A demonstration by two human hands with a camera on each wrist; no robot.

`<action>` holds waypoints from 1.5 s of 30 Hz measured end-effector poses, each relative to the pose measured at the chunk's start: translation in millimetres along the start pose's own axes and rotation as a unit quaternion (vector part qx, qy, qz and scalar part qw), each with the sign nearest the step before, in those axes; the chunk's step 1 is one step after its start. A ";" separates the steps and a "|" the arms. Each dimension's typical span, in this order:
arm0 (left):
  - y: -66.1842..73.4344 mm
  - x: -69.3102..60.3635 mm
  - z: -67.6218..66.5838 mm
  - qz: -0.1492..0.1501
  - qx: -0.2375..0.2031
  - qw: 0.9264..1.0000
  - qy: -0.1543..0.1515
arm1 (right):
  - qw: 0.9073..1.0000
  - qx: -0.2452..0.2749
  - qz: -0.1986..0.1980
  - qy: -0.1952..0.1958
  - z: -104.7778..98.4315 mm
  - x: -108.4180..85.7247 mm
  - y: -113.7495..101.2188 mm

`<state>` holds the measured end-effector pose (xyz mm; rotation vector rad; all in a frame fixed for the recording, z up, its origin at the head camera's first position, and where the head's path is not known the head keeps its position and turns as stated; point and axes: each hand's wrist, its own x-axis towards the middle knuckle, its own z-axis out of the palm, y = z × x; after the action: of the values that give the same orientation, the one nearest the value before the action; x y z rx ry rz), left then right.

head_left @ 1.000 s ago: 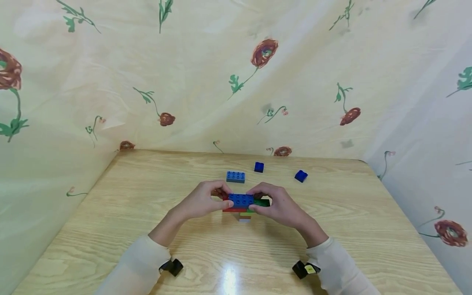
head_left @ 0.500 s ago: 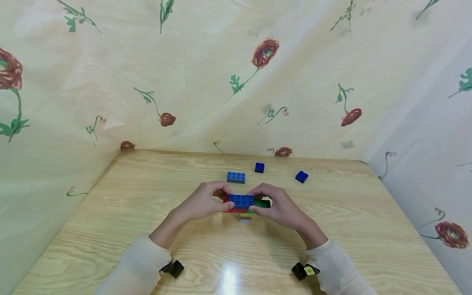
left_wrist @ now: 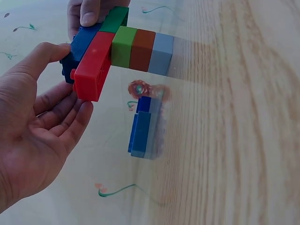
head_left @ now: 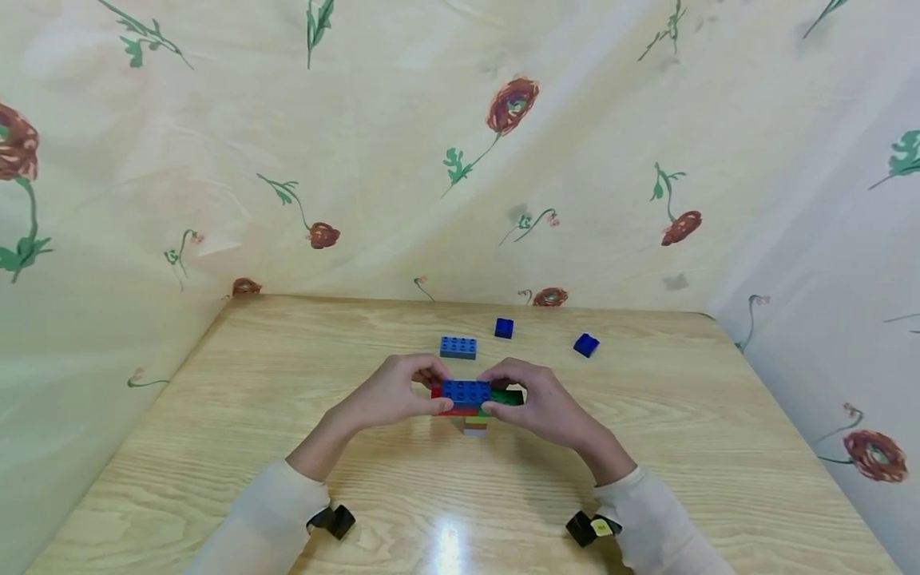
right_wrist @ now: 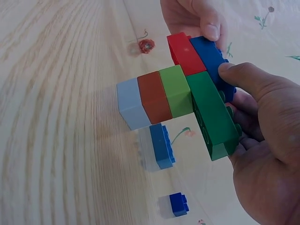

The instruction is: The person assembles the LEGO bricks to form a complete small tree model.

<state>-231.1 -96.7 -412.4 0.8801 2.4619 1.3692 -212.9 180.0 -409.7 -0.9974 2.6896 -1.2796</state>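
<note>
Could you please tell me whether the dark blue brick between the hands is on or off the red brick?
On: the dark blue brick lies across the red brick and dark green brick, with no gap visible.

A pale wood-grain counter [head_left: 287, 335] stands against creased cream sheeting [head_left: 388, 144], printed with red-brown flowers [head_left: 513, 105] and green leaves [head_left: 454, 165], along its back and sides; a white light reflection [head_left: 449, 547] gleams on the near surface.

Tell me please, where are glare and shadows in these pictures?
Head view: bright glare on the table near the bottom edge, soft shadow below the right hand; left wrist view: dimmer, with faint reflection beside the blue bricks; right wrist view: also dim, soft shadow beside the small blue brick.
</note>
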 end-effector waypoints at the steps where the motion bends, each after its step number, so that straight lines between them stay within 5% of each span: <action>1: -0.4 -0.2 -0.5 0.002 0.000 1.000 0.000 | 1.000 0.001 -0.002 0.000 0.5 0.6 0.0; 13: -1.7 0.2 -2.9 0.003 0.008 1.000 0.005 | 1.000 -0.014 -0.011 -0.002 0.2 4.4 -0.8; 21: -0.7 0.9 -2.7 -0.010 0.013 1.000 0.002 | 1.000 -0.025 0.004 0.016 -23.1 5.0 3.5; 34: -2.0 0.9 -2.3 -0.008 0.014 1.000 0.004 | 0.988 -0.033 0.120 0.093 -81.9 -0.3 63.4; 45: -0.3 0.0 -2.1 -0.011 0.022 1.000 0.005 | 0.975 -0.053 0.165 0.137 -110.3 -10.0 102.4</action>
<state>-232.1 -98.3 -411.5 0.8560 2.5096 1.3210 -289.2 310.2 -410.0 -0.3699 2.9851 -1.2983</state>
